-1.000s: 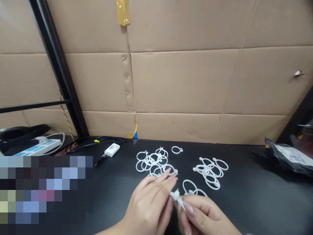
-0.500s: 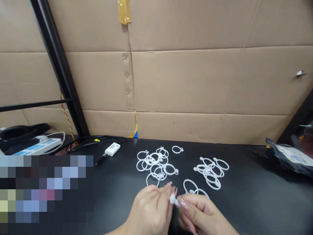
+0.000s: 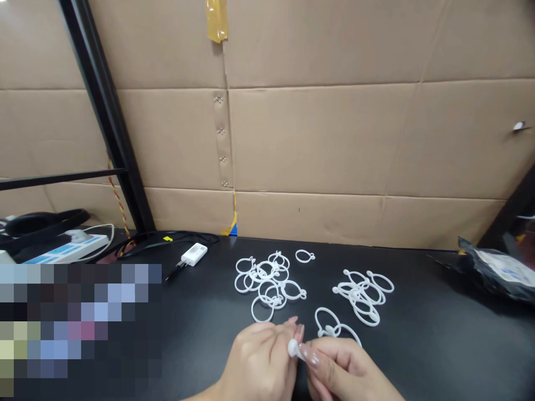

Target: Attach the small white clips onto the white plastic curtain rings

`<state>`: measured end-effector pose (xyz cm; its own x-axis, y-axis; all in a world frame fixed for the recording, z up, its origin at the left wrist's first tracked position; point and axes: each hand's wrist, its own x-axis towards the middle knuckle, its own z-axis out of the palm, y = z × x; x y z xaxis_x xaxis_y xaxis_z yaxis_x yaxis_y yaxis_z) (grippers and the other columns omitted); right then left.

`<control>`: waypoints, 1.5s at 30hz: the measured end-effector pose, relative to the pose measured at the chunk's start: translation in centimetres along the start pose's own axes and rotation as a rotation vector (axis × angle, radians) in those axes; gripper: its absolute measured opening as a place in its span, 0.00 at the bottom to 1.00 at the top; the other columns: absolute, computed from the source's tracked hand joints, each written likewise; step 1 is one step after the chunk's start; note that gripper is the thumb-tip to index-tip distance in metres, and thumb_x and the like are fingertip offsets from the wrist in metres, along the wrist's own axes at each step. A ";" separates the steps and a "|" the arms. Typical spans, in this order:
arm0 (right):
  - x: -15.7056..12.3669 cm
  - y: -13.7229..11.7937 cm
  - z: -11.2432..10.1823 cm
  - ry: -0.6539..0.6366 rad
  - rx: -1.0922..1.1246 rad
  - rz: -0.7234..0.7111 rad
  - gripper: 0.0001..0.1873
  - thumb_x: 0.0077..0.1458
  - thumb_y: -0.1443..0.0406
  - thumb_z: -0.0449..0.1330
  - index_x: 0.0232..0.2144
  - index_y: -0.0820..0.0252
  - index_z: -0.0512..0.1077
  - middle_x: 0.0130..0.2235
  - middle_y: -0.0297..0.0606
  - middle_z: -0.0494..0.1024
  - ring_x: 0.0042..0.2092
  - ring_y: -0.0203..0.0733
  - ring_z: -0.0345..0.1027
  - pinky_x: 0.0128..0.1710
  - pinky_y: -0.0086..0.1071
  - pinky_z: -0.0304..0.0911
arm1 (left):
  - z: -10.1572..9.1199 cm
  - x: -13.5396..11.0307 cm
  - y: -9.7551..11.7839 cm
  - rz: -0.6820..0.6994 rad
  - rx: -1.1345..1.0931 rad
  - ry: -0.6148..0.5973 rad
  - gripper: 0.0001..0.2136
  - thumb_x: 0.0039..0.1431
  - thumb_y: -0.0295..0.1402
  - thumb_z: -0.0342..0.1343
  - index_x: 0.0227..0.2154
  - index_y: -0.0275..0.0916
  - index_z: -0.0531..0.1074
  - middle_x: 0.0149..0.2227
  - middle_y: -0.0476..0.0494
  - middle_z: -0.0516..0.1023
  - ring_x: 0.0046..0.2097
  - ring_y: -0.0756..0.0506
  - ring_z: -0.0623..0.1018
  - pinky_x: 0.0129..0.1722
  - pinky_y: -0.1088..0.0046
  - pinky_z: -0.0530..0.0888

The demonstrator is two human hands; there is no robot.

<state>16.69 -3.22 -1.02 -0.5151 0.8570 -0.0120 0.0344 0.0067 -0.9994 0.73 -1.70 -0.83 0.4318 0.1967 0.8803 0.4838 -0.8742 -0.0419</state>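
Observation:
Low in the middle, my right hand pinches a white plastic curtain ring between thumb and fingers. Only its round knob end shows; my fingers hide the rest. Against that knob lies my left hand, back up and fingers curled together, so what they grip is hidden. Just beyond my hands are two overlapping white rings. A larger heap of similar rings lies ahead to the left, and another pile of rings to the right. One ring lies apart at the back.
The black tabletop meets a cardboard wall. At the left are a white adapter, black cables, a power strip and a blurred-out patch. A black plastic package sits at the right.
My hands have dropped slightly in view, still together around the ring. The whole view has shifted a little; the ring piles keep their layout.

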 end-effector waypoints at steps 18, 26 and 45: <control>0.1 -1.5 -1.5 0.143 0.094 -0.077 0.21 0.58 0.50 0.53 0.25 0.60 0.69 0.22 0.30 0.65 0.19 0.30 0.52 0.19 0.26 0.47 | -1.0 0.3 -1.2 -0.529 -0.242 -0.363 0.13 0.64 0.35 0.47 0.44 0.40 0.75 0.44 0.41 0.81 0.45 0.43 0.80 0.45 0.68 0.75; 0.6 -2.9 -8.6 0.671 -1.356 -0.207 0.19 0.64 0.61 0.45 0.25 0.60 0.69 0.31 0.40 0.68 0.29 0.42 0.65 0.32 0.38 0.57 | -0.3 -0.9 -1.5 -0.708 -0.209 -0.397 0.22 0.65 0.36 0.43 0.61 0.39 0.56 0.67 0.42 0.47 0.66 0.43 0.51 0.61 0.59 0.57; 0.7 -0.1 -4.7 0.264 -1.087 -0.145 0.13 0.54 0.63 0.62 0.31 0.54 0.59 0.34 0.31 0.67 0.33 0.40 0.62 0.33 0.33 0.60 | 0.3 -1.2 -1.9 -0.868 -0.376 -0.269 0.22 0.65 0.38 0.46 0.61 0.47 0.55 0.66 0.47 0.52 0.66 0.44 0.53 0.62 0.58 0.56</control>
<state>20.34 -0.23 -0.80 -0.3823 0.8930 0.2377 0.7828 0.4496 -0.4302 -0.50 -0.20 -1.94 0.2222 0.8913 0.3953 0.4612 -0.4533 0.7628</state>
